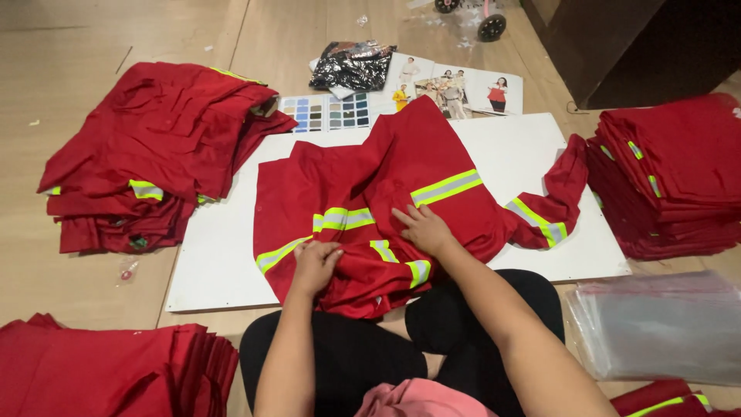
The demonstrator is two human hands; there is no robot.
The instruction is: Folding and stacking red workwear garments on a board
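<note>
Red hi-vis jacket (pixel 386 208) spread on the white board (pixel 540 154), bunched toward its near edge.

Left hand (pixel 315 262) pinches a fold of cloth at the hem, fingers curled shut; right hand (pixel 423 228) lies spread flat beside the reflective stripe (pixel 446 188). I'd say keep that flat palm pressing while the pinch pulls taut, so the stripes line up without wrinkles. One sleeve (pixel 548 205) trails toward the right edge.

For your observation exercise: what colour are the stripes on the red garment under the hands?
Fluorescent yellow with grey centres, on the red garment; head view.
</note>
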